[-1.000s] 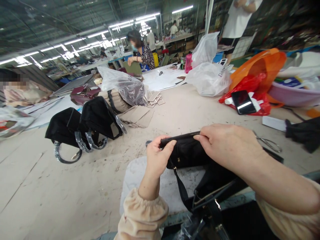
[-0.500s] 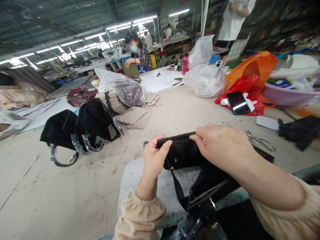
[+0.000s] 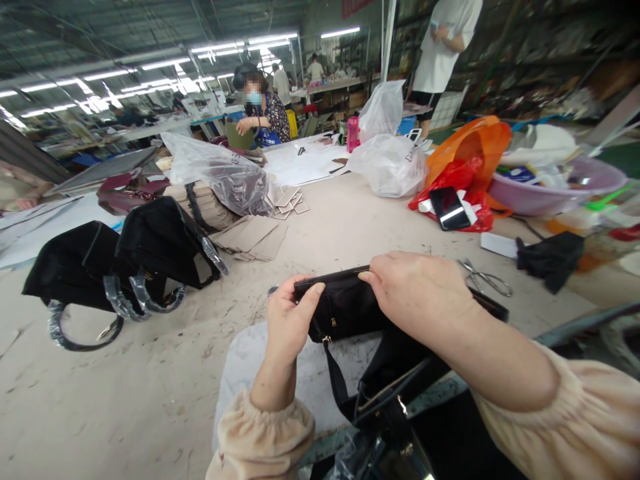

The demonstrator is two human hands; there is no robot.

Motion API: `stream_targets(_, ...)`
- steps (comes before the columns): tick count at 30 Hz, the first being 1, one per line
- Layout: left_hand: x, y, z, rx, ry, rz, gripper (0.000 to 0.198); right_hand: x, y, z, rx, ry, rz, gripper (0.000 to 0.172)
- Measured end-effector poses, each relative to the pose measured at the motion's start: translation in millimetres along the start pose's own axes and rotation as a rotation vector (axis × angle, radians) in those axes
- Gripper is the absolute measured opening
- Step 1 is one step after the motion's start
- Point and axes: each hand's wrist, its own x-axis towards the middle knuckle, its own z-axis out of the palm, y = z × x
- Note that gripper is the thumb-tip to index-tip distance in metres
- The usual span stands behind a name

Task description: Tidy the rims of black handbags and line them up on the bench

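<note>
Shifted leftward in view since earlier: two handbags [image 3: 150, 247] left of the black bag [image 3: 345, 310]; my left hand [image 3: 287, 320] pinching its left corner; my right hand [image 3: 420, 293] clamping its top edge, mouth pressed shut, strap dangling off the table [image 3: 150, 400]; scissors [image 3: 485, 280] right of it.

Rim of the bag [image 3: 345, 310] covered by the right hand [image 3: 420, 297], fingertips hidden behind it, dark heap [image 3: 450, 440] below cut off by the bottom edge, head of the standing person [image 3: 443, 47] cropped at the top edge.
</note>
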Motion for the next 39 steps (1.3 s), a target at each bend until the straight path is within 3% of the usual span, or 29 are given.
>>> stream_targets(15,-2.9,1.8,1.0,-0.007,0.015,-0.004,0.021,1.5,-2.9,-1.0,-0.006,-0.009,0.021,0.031)
stream_targets(21,-2.8,7.7,-1.6,-0.014,-0.029,-0.043,0.022,1.9,2.2,-0.8,-0.034,0.095,0.042,0.031)
stream_targets(24,-6.2,14.0,-3.8,-0.028,-0.058,-0.063,0.02,6.8,10.8,1.0,0.082,0.152,-0.057,0.025)
stream_targets(27,-11.4,19.6,-8.0,-0.049,-0.102,-0.082,0.019,11.1,18.9,3.2,0.299,0.039,-0.184,0.023)
stream_targets(30,-16.2,23.4,-15.0,-0.086,-0.191,-0.104,0.02,12.0,23.5,3.9,0.392,-0.083,-0.209,0.026)
stream_targets(35,-22.2,31.1,-29.0,-0.148,-0.295,-0.091,0.034,11.8,26.4,5.3,0.412,-0.091,-0.242,0.026)
stream_targets(37,-24.1,34.6,-34.7,-0.103,-0.251,-0.088,0.035,12.4,27.1,7.1,0.397,-0.092,-0.242,0.026)
stream_targets(39,-25.5,36.8,-39.9,0.044,-0.11,-0.005,0.031,12.7,28.0,9.2,0.394,-0.091,-0.252,0.026)
